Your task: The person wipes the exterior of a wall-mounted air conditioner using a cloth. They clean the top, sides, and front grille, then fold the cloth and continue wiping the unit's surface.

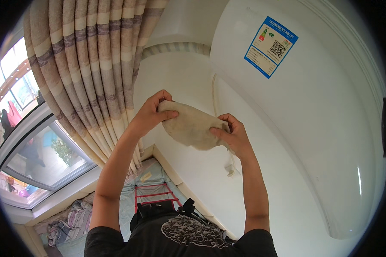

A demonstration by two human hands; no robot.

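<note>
A beige cloth is stretched between my two hands in front of a white wall. My left hand pinches its left end, thumb lying on the near face. At the other end, my right hand grips a bunched corner between thumb and fingers. The cloth's lower edge sags loosely between them. To the right bulges the white casing of an air conditioner, apart from both hands. A blue-bordered energy label with writing and a printed code is stuck to it.
Striped curtains hang at the left beside a window. Behind the hands, a wrapped pipe and a white cable run along the wall. Below stand a red ladder-like frame and a bed with crumpled bedding.
</note>
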